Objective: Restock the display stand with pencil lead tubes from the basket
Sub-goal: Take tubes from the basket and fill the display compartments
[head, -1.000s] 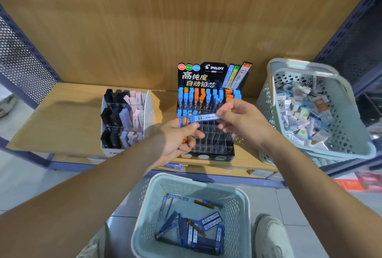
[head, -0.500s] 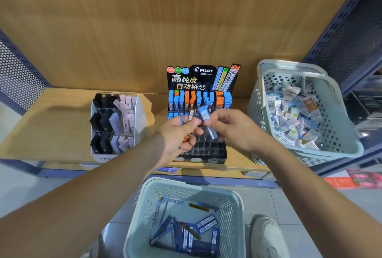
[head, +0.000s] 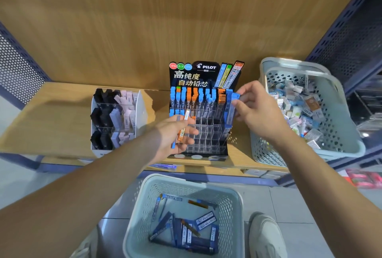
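— Any brand on the display stand [head: 206,133]?
— "PILOT", white on its black header card [head: 203,75], top centre.
— And below that?
— "高纯度" in white, then "自动铅芯" in yellow.
— The labels on the pencil lead tubes [head: 204,219] in the basket [head: 186,182]?
— White, with print too small to read.

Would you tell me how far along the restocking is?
Back rows of the display stand hold tubes. The right hand holds a blue-capped tube at its right edge; the left hand holds spare tubes. Front slots stand empty; loose tubes lie in the basket.
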